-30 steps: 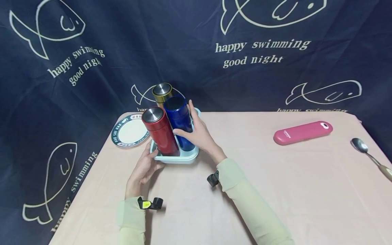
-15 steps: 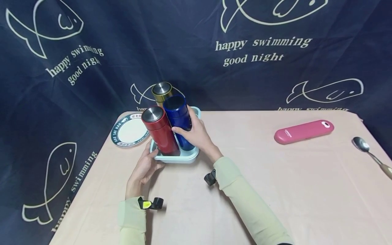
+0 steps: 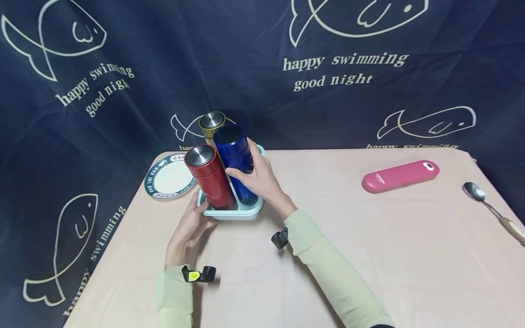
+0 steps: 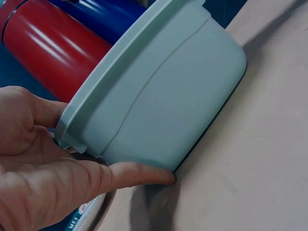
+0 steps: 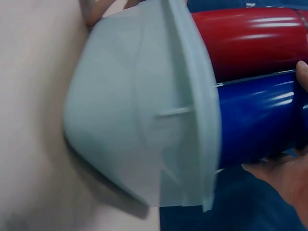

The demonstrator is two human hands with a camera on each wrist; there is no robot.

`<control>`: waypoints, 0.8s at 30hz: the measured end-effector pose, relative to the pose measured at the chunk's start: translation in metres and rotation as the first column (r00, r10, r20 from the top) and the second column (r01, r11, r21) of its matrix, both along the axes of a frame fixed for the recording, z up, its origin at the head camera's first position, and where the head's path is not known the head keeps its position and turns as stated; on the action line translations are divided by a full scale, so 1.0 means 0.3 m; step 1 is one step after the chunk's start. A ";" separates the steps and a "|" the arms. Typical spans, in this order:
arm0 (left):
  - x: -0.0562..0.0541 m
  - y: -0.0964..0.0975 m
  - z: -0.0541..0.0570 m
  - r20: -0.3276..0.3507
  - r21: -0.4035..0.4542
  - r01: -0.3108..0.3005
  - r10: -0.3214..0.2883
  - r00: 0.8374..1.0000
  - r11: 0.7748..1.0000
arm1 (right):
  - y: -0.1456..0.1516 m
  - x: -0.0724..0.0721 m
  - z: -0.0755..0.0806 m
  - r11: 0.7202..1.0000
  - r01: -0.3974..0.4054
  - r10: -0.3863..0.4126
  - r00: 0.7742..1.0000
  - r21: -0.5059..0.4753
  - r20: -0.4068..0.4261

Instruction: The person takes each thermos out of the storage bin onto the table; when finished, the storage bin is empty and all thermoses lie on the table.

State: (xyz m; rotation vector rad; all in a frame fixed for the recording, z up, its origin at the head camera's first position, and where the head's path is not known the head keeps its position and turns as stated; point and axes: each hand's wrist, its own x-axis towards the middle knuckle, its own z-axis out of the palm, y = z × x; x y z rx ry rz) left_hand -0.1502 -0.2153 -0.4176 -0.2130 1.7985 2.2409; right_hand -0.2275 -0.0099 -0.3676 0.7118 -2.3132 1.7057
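Observation:
A pale blue container (image 3: 235,216) holds three upright thermos bottles: a red thermos (image 3: 215,184) at front left, a gold thermos (image 3: 209,132) behind, and a blue thermos (image 3: 238,157) on the right. My right hand (image 3: 262,180) grips the blue thermos from its right side, thumb across the front. The blue lid stands slightly higher than the red one. My left hand (image 3: 189,225) holds the container's front left corner. In the left wrist view, one finger lies along the container's outer wall (image 4: 168,96) near its base. The bottles' bases are hidden inside.
A white plate (image 3: 172,178) with a dark green rim lies left of the container, partly covered by it. A pink case (image 3: 399,176) and a spoon (image 3: 488,203) lie to the right on the pale table (image 3: 348,228). Dark fish-print fabric (image 3: 246,54) hangs behind.
My right hand's fingers have closed round the blue thermos, which has risen slightly beside the red one. My left hand keeps its hold on the container. The head view has shifted a little.

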 end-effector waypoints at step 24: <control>0.003 -0.004 0.012 0.032 0.015 0.012 -0.012 0.999 1.000 | 0.151 0.104 0.240 0.985 0.116 -0.128 0.987 -0.125 -0.093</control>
